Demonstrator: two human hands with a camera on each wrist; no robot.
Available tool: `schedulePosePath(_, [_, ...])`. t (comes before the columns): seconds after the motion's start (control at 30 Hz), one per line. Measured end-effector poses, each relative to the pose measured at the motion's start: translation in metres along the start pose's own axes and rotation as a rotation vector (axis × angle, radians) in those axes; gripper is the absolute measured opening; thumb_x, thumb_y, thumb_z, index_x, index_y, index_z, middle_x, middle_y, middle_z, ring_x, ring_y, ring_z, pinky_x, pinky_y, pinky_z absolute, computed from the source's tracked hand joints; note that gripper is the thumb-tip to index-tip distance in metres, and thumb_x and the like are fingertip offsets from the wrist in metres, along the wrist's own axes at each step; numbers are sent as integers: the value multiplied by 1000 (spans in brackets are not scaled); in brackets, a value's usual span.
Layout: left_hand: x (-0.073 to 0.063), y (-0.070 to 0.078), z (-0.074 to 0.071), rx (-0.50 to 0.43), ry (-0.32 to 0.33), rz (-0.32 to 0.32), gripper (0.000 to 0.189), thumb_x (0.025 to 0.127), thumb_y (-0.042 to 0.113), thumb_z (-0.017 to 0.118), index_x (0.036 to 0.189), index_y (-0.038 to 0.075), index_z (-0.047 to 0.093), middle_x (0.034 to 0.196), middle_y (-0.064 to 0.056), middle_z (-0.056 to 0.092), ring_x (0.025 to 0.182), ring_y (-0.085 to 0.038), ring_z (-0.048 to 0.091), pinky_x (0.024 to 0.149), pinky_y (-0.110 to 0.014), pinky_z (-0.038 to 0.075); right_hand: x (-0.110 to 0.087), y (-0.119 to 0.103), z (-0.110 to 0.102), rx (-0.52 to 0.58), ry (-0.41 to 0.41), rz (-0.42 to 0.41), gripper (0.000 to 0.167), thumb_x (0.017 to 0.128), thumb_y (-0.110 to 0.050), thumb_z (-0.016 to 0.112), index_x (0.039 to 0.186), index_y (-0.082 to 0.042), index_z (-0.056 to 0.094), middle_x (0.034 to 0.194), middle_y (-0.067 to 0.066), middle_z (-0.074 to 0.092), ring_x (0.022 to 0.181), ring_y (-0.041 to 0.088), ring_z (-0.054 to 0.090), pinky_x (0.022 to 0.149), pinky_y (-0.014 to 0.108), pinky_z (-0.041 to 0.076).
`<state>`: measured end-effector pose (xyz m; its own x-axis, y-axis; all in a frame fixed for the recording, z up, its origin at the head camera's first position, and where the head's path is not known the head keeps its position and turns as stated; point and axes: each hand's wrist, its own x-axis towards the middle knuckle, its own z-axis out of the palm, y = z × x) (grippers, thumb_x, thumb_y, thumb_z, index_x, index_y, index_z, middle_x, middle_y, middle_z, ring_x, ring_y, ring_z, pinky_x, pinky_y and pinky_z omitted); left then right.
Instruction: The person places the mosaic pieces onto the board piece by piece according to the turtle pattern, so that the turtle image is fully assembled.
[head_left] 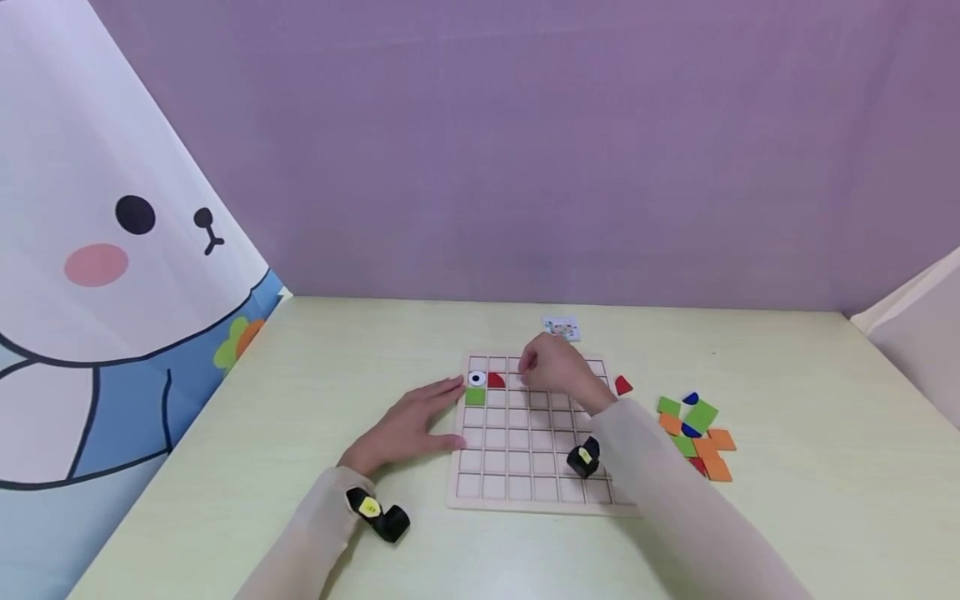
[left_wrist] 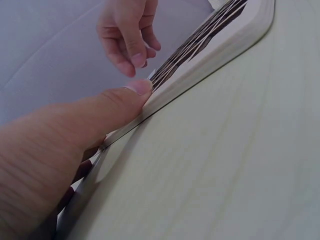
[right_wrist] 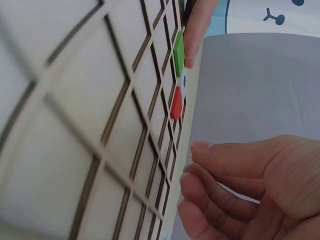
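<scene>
A pale wooden grid board (head_left: 517, 462) lies on the table. Along its left edge rests my left hand (head_left: 408, 425), fingers stretched out, with the thumb (left_wrist: 117, 102) touching the rim in the left wrist view. Three pieces sit in the upper left cells: a white eye tile (head_left: 477, 378), a red curved tile (head_left: 496, 381) beside it and a green square tile (head_left: 475, 397) below. Over the upper part of the board hovers my right hand (head_left: 555, 367). Its fingers are loosely bent, and the right wrist view shows nothing between thumb (right_wrist: 235, 159) and fingertips.
Right of the board lies a loose heap of green, blue, red and orange pieces (head_left: 717, 469). A single red piece (head_left: 623, 385) sits close to the board's right edge. Behind the board is a small printed card (head_left: 562, 327). A purple cloth (head_left: 562, 167) closes off the table's back.
</scene>
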<state>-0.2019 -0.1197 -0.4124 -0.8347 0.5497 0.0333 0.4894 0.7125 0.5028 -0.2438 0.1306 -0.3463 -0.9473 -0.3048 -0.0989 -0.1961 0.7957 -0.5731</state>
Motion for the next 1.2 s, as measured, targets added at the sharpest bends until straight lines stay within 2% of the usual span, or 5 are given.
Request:
schedulePosePath(0.4, [0, 3, -2, 7, 6, 8, 81, 83, 51, 66, 149, 15, 33, 158, 1, 26, 146, -28, 22, 116, -52, 23, -23, 34, -24, -61, 38, -15, 9, 82, -4, 69, 91, -1, 70, 88, 10, 69, 76, 19, 62, 68, 34, 53])
schedulePosePath(0.7, [2, 2, -1, 5, 5, 19, 81, 84, 52, 65, 149, 15, 34, 157, 1, 27, 145, -28, 23, 115, -53, 23, -39, 53, -38, -76, 83, 51, 9, 82, -6, 70, 89, 0, 70, 85, 10, 68, 75, 20, 58, 68, 33, 50])
schedulePosePath(0.93, [-1, -1, -1, 17, 13, 27, 81, 83, 53, 65, 148, 15, 34, 157, 1, 27, 145, -28, 24, 115, -53, 24, -50, 67, -47, -63, 63, 70, 12, 83, -5, 68, 92, 2, 68, 87, 12, 67, 75, 21, 57, 65, 31, 49])
schedulePosePath(1.2, [-5, -2, -1, 16, 19, 32, 81, 84, 53, 65, 148, 14, 34, 157, 0, 28, 145, -29, 24, 115, -54, 24, -67, 90, -53, -73, 45, 128, 19, 82, -6, 70, 98, 3, 67, 91, 14, 66, 77, 22, 56, 69, 33, 52])
